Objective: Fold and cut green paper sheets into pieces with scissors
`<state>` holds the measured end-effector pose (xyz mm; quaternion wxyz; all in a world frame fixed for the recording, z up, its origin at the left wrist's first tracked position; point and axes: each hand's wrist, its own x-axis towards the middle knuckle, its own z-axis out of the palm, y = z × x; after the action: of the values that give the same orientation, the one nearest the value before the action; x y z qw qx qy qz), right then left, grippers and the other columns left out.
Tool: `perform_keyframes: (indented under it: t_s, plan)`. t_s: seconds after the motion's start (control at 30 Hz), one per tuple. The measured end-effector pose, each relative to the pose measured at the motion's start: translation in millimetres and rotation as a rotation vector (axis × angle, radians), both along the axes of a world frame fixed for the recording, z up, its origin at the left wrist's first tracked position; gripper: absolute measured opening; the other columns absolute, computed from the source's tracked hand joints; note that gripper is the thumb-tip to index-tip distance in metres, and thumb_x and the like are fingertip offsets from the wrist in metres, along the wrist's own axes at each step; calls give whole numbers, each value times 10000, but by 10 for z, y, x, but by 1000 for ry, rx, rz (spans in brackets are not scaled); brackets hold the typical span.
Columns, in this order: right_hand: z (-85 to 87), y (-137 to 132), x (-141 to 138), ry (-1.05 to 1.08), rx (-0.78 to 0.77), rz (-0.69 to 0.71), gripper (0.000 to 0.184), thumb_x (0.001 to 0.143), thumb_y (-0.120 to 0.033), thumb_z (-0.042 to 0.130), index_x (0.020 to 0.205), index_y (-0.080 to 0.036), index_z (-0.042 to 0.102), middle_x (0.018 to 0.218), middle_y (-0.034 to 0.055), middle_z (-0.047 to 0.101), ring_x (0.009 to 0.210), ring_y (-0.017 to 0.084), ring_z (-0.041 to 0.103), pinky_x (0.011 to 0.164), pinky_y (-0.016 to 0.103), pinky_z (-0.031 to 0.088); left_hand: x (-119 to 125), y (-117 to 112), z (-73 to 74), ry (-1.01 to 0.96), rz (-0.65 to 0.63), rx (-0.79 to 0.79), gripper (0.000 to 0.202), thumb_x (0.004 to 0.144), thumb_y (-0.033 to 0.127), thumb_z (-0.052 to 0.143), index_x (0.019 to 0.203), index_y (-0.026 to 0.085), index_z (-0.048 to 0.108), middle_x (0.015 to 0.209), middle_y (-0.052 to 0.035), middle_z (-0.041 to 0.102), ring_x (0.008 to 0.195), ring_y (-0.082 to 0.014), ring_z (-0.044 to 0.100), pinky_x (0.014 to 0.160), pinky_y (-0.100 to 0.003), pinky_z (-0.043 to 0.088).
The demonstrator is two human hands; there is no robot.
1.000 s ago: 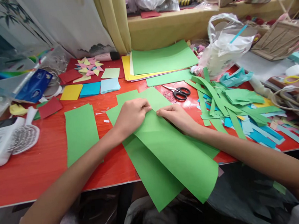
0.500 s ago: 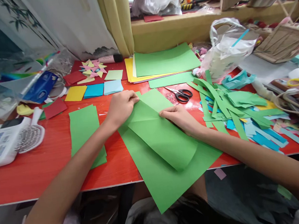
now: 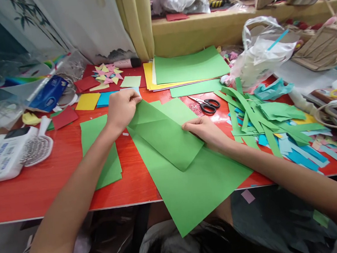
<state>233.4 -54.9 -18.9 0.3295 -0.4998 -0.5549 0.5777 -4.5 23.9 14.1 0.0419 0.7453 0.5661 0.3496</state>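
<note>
A large green paper sheet lies on the red table and hangs over its near edge. Its top part is folded back into a green flap lying on the sheet. My left hand pinches the flap's far corner, up by the blue squares. My right hand presses its fingertips on the flap's right edge, fingers curled together. Another green strip lies to the left under my left forearm.
Black-handled scissors lie just beyond my right hand. A heap of green and blue paper offcuts fills the right side. A stack of green and yellow sheets sits at the back. A white device and coloured squares are at left.
My left hand has pulled the sheet's corner up and to the left, so the folded flap grew shorter and the sheet beneath was uncovered. My right hand stayed on the flap's right edge.
</note>
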Motion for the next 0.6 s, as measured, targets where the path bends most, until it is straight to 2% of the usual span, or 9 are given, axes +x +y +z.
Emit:
perform_keyframes:
  t_s: [0.27, 0.33, 0.4, 0.47, 0.53, 0.6]
  plan:
    - [66, -10, -23, -78, 40, -22, 303, 729, -263, 524, 497, -181, 348, 472, -65, 249, 406, 41, 225, 377, 210, 151, -141, 69, 43, 8, 70, 20, 99, 747, 213, 562, 704, 185, 647, 694, -4, 639, 650, -138, 529, 658, -281, 387]
    - [69, -2, -32, -81, 59, -28, 319, 725, -246, 527, 481, -178, 334, 469, -69, 233, 403, 34, 216, 364, 196, 173, -164, 83, 45, 6, 70, 18, 96, 747, 211, 562, 699, 192, 643, 698, -1, 639, 668, -144, 533, 671, -285, 386]
    - [59, 13, -39, -38, 34, -29, 275, 721, -230, 536, 483, -166, 413, 475, -57, 337, 413, 35, 328, 391, 174, 313, -196, 98, 52, 7, 76, 23, 96, 749, 213, 563, 689, 199, 637, 697, 5, 634, 681, -144, 531, 680, -286, 380]
    - [46, 29, -45, 32, -24, -30, 205, 709, -215, 552, 518, -155, 511, 530, -24, 496, 489, 67, 504, 513, 199, 469, -247, 114, 65, -3, 97, 39, 90, 749, 219, 570, 689, 201, 635, 682, 17, 616, 673, -132, 517, 668, -278, 369]
    - [40, 43, -46, 89, -78, -21, 158, 701, -205, 562, 556, -146, 576, 605, 25, 618, 594, 126, 624, 621, 254, 540, -320, 129, 81, -22, 109, 59, 84, 752, 227, 577, 708, 191, 639, 667, 30, 591, 655, -110, 495, 647, -263, 357]
    - [44, 52, -37, 109, -96, 1, 150, 702, -193, 555, 582, -131, 620, 652, 72, 676, 646, 166, 668, 670, 286, 563, -408, 146, 96, -29, 116, 77, 90, 760, 236, 577, 725, 178, 635, 666, 41, 566, 651, -91, 476, 646, -248, 348]
